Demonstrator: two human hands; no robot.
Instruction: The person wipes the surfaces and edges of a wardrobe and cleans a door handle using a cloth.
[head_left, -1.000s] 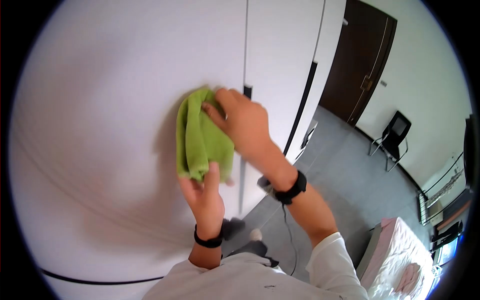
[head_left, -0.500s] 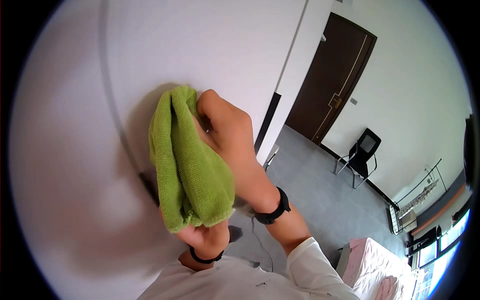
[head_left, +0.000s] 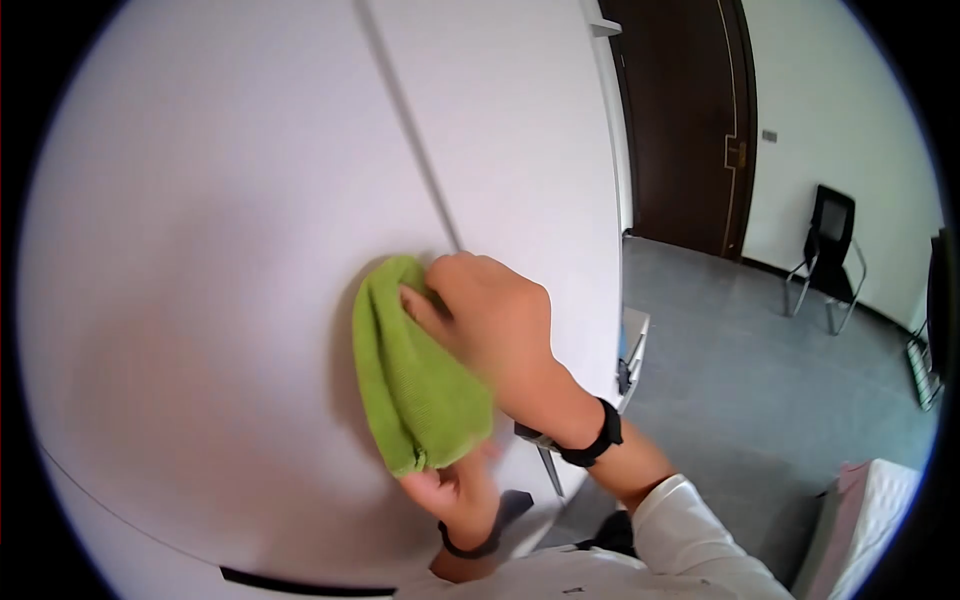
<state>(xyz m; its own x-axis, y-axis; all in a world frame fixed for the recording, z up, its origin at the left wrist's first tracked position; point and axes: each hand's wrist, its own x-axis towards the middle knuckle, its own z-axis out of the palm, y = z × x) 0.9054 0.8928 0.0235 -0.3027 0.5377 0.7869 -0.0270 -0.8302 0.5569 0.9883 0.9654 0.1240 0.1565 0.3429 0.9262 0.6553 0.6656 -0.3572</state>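
A folded green towel [head_left: 420,390] is held between my two hands, close in front of a white cabinet panel [head_left: 230,200]. My right hand [head_left: 500,315] grips its upper right edge, with fingers curled and the thumb lying against the fabric. From below, my left hand [head_left: 455,490] pinches the towel's lower edge; part of its fingers is hidden behind the cloth. The towel hangs close to the panel, and whether it touches the surface I cannot tell.
A dark seam [head_left: 415,130] runs down the white surface, and a black strip [head_left: 300,583] lies along its lower edge. Over the grey floor [head_left: 700,370] stand a black chair [head_left: 832,240] and, at lower right, a bed corner [head_left: 880,510]. Behind is a dark brown door [head_left: 685,130].
My view has turned, so the door and chair sit further right. Both hands and the towel appear lower and further right, over a different stretch of the white surface. Both hands still hold the towel.
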